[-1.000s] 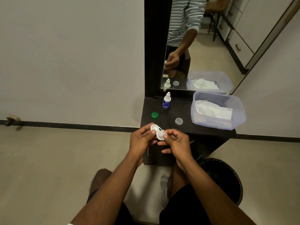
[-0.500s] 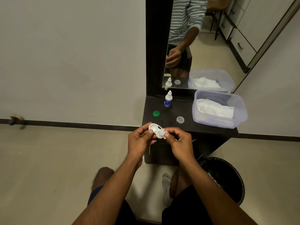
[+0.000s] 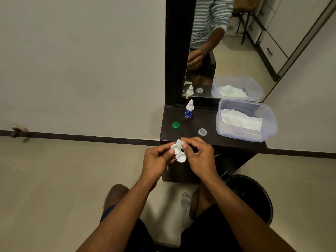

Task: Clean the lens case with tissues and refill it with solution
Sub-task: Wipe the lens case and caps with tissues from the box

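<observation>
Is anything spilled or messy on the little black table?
No spill shows. The solution bottle stands upright, but with no cap on. The green cap and clear cap lie loose on the table because the left hand and right hand hold the opened lens case.

Two hands: left hand (image 3: 157, 157), right hand (image 3: 200, 157). One white lens case (image 3: 179, 154), two round wells. One small tissue wad (image 3: 179, 142). One solution bottle (image 3: 189, 111). Two loose caps: one green cap (image 3: 175, 125), one clear cap (image 3: 202, 132). One plastic tub (image 3: 269, 128) of tissues (image 3: 240, 120). One black bin (image 3: 254, 195). One mirror (image 3: 236, 51).
</observation>
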